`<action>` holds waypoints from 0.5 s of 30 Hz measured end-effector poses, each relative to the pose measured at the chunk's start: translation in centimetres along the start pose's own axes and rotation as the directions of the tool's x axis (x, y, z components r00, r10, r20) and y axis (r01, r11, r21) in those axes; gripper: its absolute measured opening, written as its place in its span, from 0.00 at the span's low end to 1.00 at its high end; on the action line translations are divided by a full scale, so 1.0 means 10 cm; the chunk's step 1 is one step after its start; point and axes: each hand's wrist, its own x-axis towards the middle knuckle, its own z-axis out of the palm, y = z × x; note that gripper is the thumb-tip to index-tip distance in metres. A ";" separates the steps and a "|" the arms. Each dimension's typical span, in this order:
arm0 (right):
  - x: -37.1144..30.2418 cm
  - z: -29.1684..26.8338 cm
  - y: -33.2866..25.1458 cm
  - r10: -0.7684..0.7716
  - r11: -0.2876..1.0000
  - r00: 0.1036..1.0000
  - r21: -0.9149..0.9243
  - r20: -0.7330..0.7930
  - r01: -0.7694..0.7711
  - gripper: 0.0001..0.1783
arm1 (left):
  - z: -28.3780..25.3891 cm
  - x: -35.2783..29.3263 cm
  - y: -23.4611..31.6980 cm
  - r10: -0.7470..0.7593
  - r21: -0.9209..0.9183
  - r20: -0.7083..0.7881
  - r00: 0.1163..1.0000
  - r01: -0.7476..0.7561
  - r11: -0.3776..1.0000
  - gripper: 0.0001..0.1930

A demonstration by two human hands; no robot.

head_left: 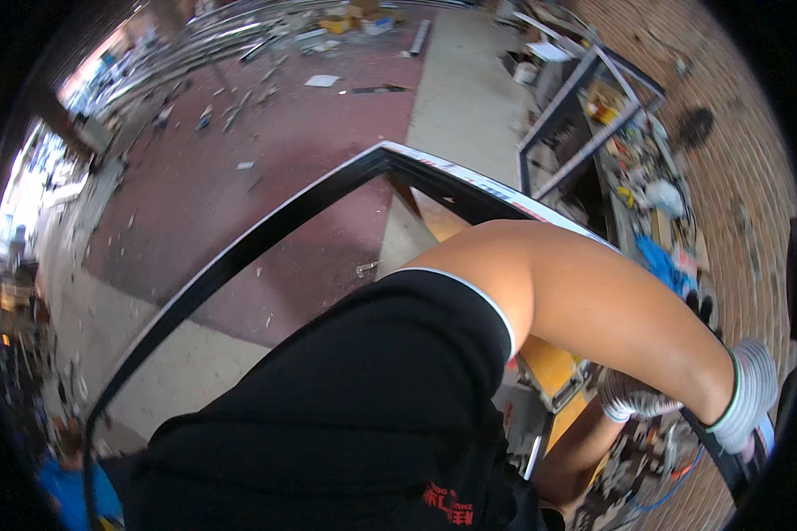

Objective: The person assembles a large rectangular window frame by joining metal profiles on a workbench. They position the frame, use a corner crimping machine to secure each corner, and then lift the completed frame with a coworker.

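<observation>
A large angular metal frame (239,252), black inside with a pale, marked outer face, stretches around my body from the lower left to the lower right. My left arm reaches across to the right. The left hand (746,398), in a grey-and-white striped knit glove, is closed over the frame's right-hand part. Closer in, my right hand (639,398) wears a similar glove and lies beside the same part of the frame. Its fingers are partly hidden behind my left forearm. Yellowish wooden pieces (553,367) and metal fittings show beneath my arms.
A second, smaller frame (584,119) leans near the brick wall (735,195). Beside it runs a bench cluttered with tools, bags and a blue cloth (664,264). Long metal profiles (195,66) lie at the far left. Scraps dot the red-and-grey floor (328,239). Something bright blue (75,491), perhaps a person, is lower left.
</observation>
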 end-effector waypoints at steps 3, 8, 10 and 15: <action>0.19 0.53 -0.22 -0.168 0.984 0.973 -0.028 0.161 0.175 0.35 | -0.32 -0.10 0.13 0.121 0.143 -0.096 0.988 -0.106 0.984 0.32; 0.72 1.53 -0.59 -0.587 0.751 0.705 -0.058 0.397 0.657 0.29 | -0.87 -0.27 -0.07 0.133 0.134 -0.193 0.972 -0.108 0.985 0.34; 1.00 1.93 -0.79 -0.769 0.473 0.423 -0.018 0.480 0.881 0.27 | -1.15 -0.42 -0.28 0.128 0.141 -0.268 0.955 -0.093 0.986 0.35; 1.60 3.05 -0.94 -0.778 0.547 0.304 0.356 0.549 0.758 0.25 | -1.80 -0.83 -0.74 0.069 0.198 -0.441 0.895 0.022 0.980 0.38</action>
